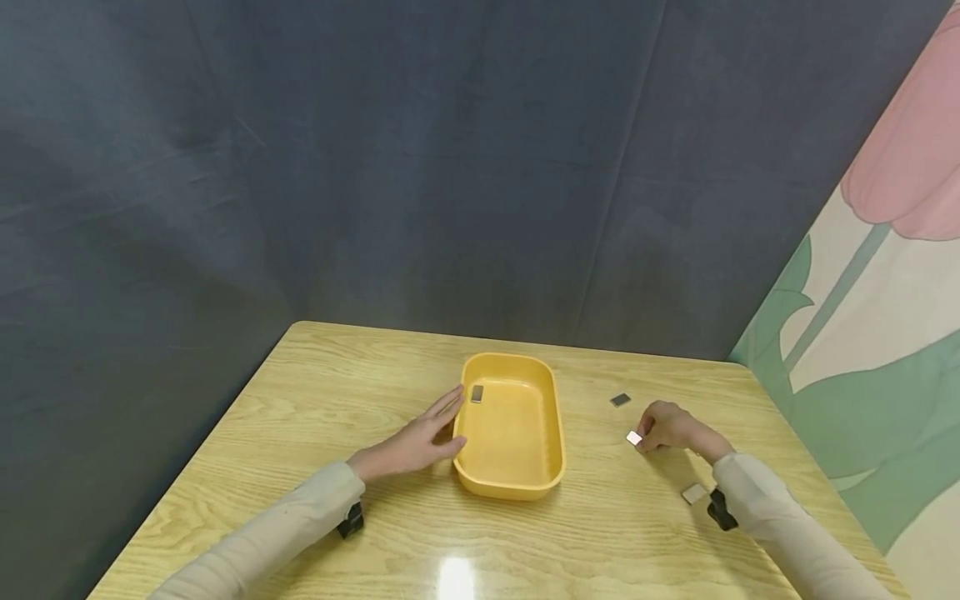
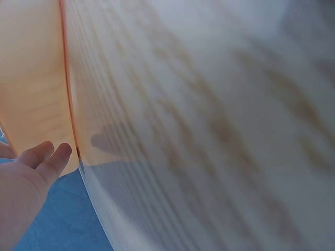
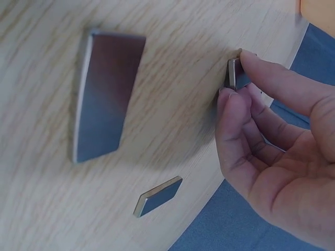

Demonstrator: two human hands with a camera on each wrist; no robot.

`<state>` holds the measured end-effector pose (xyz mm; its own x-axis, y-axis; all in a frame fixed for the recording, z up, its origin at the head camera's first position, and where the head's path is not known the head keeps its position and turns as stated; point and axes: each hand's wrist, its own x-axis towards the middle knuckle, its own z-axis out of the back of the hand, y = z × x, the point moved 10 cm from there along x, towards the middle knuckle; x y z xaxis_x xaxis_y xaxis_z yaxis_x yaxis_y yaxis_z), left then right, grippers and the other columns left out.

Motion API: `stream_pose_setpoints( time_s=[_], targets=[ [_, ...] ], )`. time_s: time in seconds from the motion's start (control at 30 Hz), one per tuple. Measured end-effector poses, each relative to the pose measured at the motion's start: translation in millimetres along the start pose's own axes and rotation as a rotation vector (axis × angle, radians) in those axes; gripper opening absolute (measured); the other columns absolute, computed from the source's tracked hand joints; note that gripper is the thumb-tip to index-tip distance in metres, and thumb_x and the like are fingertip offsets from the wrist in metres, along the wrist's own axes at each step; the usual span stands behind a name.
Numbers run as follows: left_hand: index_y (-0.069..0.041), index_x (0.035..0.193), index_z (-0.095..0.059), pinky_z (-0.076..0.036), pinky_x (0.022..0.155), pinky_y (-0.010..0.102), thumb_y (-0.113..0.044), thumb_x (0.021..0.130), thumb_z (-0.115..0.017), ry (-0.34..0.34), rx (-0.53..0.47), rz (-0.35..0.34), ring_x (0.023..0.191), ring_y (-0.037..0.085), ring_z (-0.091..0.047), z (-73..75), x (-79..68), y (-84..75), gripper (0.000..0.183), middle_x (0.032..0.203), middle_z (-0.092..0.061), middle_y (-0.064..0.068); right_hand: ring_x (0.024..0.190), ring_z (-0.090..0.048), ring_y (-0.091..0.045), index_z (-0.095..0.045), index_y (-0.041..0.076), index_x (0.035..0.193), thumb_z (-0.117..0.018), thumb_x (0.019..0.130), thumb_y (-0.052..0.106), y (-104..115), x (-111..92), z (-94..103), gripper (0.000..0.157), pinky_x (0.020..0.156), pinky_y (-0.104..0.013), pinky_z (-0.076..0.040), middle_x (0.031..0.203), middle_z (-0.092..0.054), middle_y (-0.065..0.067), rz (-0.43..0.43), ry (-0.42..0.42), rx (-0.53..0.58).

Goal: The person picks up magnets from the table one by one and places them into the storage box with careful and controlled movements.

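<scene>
A yellow plastic tray (image 1: 510, 433) with rounded corners stands on the wooden table. Inside it, by the left wall, lies a small shiny rectangular plate (image 1: 477, 394). My left hand (image 1: 415, 447) touches the tray's left side with spread, fairly straight fingers; the left wrist view has the fingertips against the tray's wall (image 2: 36, 99). To the tray's right, my right hand (image 1: 667, 427) pinches another shiny rectangular plate (image 3: 241, 74) between thumb and fingers, low over the tabletop. Two similar plates lie loose on the wood, one (image 1: 620, 400) beyond this hand and one (image 1: 693, 493) near its wrist.
The light wood table (image 1: 360, 375) ends at a dark curtain (image 1: 450, 167) behind and to the left. A wall with a painted pink flower (image 1: 907, 183) borders its right side. A bright light reflection sits on the near tabletop.
</scene>
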<state>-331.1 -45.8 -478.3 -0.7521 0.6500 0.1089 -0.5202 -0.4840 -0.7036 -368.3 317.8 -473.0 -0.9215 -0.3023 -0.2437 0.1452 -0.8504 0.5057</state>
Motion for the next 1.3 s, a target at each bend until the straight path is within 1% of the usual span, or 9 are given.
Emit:
stream_pose_setpoints(
  time_s=[0.1,0.2,0.43,0.67,0.8,0.9,1.0,1.2,1.3],
  targets=[
    [-0.005,0.159,-0.009,-0.028,0.114,0.045,-0.041,0.103,-0.052,0.001,0.002,-0.005,0.148,0.024,-0.011,0.2,-0.4,-0.7,0.079,0.166,0.003,0.000,0.063,-0.054,-0.016,-0.067,-0.001,0.081,-0.081,0.079,0.001,-1.7,0.2,0.2,0.014,0.057,-0.029,-0.049,0.071,-0.059,-0.004,-0.014,-0.004,-0.003],
    [-0.005,0.159,-0.009,-0.027,0.114,0.045,-0.043,0.103,-0.051,0.001,0.005,-0.005,0.148,0.023,-0.010,0.4,-0.4,-0.9,0.080,0.166,0.003,0.001,0.063,-0.055,-0.016,-0.066,-0.002,0.082,-0.081,0.079,0.002,-1.0,0.3,0.3,0.015,0.057,-0.030,-0.049,0.072,-0.060,-0.003,-0.007,-0.005,-0.004],
    [-0.005,0.159,-0.009,-0.027,0.114,0.047,-0.032,0.103,-0.055,-0.007,-0.001,-0.006,0.148,0.024,-0.011,0.7,-0.2,-1.4,0.077,0.166,0.002,0.002,0.064,-0.058,-0.017,-0.066,-0.002,0.079,-0.078,0.079,-0.003,-1.3,0.9,0.8,0.012,0.058,-0.032,-0.053,0.073,-0.061,-0.004,-0.004,-0.009,0.049],
    [-0.005,0.159,-0.009,-0.028,0.114,0.046,-0.041,0.103,-0.052,-0.004,0.007,-0.011,0.148,0.025,-0.011,0.8,-0.1,-0.4,0.079,0.166,0.002,0.002,0.064,-0.058,-0.016,-0.067,-0.002,0.079,-0.078,0.079,-0.002,-0.1,0.4,-0.2,0.011,0.059,-0.033,-0.055,0.074,-0.062,-0.004,0.005,-0.005,0.080],
    [-0.005,0.159,-0.008,-0.028,0.114,0.046,-0.043,0.103,-0.051,-0.001,0.002,-0.014,0.148,0.025,-0.012,0.8,0.5,0.3,0.080,0.166,0.003,0.001,0.062,-0.056,-0.016,-0.067,-0.002,0.080,-0.077,0.078,-0.002,4.5,-0.7,-1.6,0.010,0.058,-0.035,-0.054,0.072,-0.061,-0.004,0.036,0.008,0.105],
    [-0.005,0.159,-0.009,-0.028,0.114,0.046,-0.039,0.103,-0.053,-0.001,-0.001,-0.015,0.148,0.025,-0.012,0.8,0.9,0.3,0.079,0.166,0.003,0.002,0.060,-0.055,-0.015,-0.067,-0.003,0.080,-0.076,0.077,-0.003,7.8,-1.3,-2.4,0.009,0.056,-0.035,-0.052,0.071,-0.061,-0.004,0.055,0.017,0.129],
    [-0.005,0.159,-0.009,-0.028,0.114,0.046,-0.037,0.103,-0.054,-0.003,0.000,-0.013,0.148,0.025,-0.012,0.8,1.0,0.5,0.078,0.166,0.003,0.002,0.060,-0.055,-0.015,-0.067,-0.003,0.080,-0.075,0.077,-0.004,8.9,-1.4,-3.5,0.008,0.056,-0.033,-0.052,0.070,-0.061,-0.004,0.056,0.022,0.145],
    [-0.006,0.159,-0.008,-0.028,0.114,0.046,-0.042,0.103,-0.052,0.000,0.007,-0.014,0.148,0.025,-0.011,0.5,0.2,-0.4,0.079,0.166,0.003,0.001,0.058,-0.052,-0.015,-0.067,-0.001,0.078,-0.074,0.078,-0.006,9.8,-2.1,-6.9,0.008,0.053,-0.031,-0.048,0.068,-0.060,-0.004,0.054,0.033,0.149],
    [-0.006,0.159,-0.008,-0.028,0.113,0.048,-0.038,0.103,-0.053,-0.002,0.000,-0.015,0.148,0.026,-0.011,0.5,-0.1,-1.2,0.078,0.166,0.003,0.002,0.057,-0.052,-0.014,-0.067,-0.001,0.078,-0.073,0.078,-0.007,10.5,-2.2,-7.5,0.009,0.052,-0.030,-0.046,0.068,-0.060,-0.004,0.061,0.034,0.144]
  ],
)
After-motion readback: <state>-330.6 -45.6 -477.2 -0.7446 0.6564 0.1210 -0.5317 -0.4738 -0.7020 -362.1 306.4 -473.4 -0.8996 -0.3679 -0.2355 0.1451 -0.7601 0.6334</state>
